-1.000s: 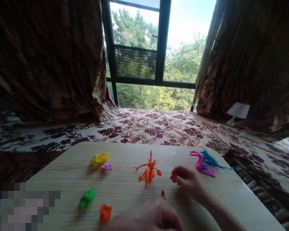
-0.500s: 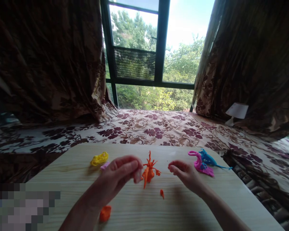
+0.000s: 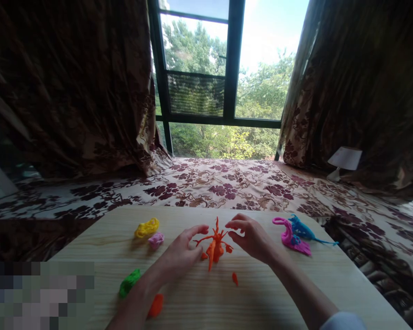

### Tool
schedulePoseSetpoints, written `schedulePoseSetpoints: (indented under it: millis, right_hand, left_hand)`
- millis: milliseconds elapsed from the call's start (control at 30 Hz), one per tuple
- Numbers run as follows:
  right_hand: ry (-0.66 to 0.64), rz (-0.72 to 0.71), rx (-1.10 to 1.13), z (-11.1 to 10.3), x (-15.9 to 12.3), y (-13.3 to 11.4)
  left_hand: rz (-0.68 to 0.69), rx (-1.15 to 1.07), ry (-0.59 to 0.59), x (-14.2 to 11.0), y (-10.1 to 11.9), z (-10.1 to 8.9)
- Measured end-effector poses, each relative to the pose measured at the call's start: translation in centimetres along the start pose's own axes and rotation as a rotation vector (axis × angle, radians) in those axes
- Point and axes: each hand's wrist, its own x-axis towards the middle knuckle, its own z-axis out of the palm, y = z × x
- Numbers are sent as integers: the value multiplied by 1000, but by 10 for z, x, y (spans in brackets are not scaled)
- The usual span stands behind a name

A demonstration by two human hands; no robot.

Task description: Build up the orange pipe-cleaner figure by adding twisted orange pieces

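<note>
An orange modelling-clay figure (image 3: 216, 250) stands at the middle of the table, with thin branch-like strands spreading from its top. My left hand (image 3: 183, 253) is at its left side, thumb and fingers apart around a long orange strand. On the other side, my right hand (image 3: 250, 234) has curled fingers with a gap between thumb and forefinger, close to the tip of a right-hand strand. Whether those fingertips touch it is unclear. A small orange clay piece (image 3: 235, 278) lies in front of the figure. An orange lump (image 3: 156, 306) is partly covered by my left forearm.
Yellow clay (image 3: 147, 228) and pale pink clay (image 3: 156, 240) lie at the left back of the wooden table (image 3: 206, 298). Green clay (image 3: 129, 283) is beside my left forearm. Magenta clay (image 3: 289, 236) and blue clay (image 3: 301, 228) sit at the right. Beyond is floral cloth (image 3: 223, 183).
My left hand has opened from a pinch beside the figure, and a long strand now shows at its left. My right hand has moved left and up to the figure's top. Green clay has come into view.
</note>
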Motion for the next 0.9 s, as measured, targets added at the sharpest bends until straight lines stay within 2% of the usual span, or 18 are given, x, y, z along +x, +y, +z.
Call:
schedulePoseSetpoints:
  millis: [167, 400, 600, 900]
  right_hand:
    - [-4, -41, -49, -2, 0, 0]
    - [-5, -72, -72, 1, 0, -4]
    - [-1, -80, -48, 1, 0, -6]
    - [56, -25, 49, 2, 0, -7]
  left_hand:
    - [-37, -22, -21, 0, -5, 4]
    - [-44, -146, 34, -3, 3, 21]
    - [-62, -194, -10, -1, 1, 35]
    - [-1, -216, -100, 2, -11, 38]
